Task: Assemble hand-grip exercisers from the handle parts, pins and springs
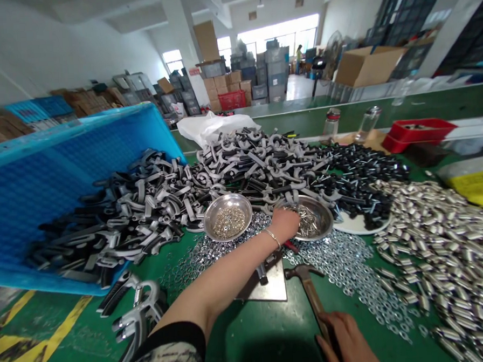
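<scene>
My left hand (285,225) reaches across to the right-hand metal bowl (328,219), its fingers curled down among the small metal pins (307,221). The fingertips are hidden, so what they pinch does not show. Low in the view, my right hand (349,340) is wrapped round the wooden handle of a hammer (312,293), whose head lies toward the metal plate (271,287). Partly covered by my left forearm, a grey and black clamp part (262,273) rests on that plate. A second metal bowl (208,226) with tiny metal pieces stands to the left.
A blue crate (80,119) tips grey and black clamp parts (161,201) onto the green table. Loose washers (351,272) surround the bowls. Metal cylinders (430,230) and black-headed screws (358,169) heap up at right. Assembled clamps (138,310) lie at left.
</scene>
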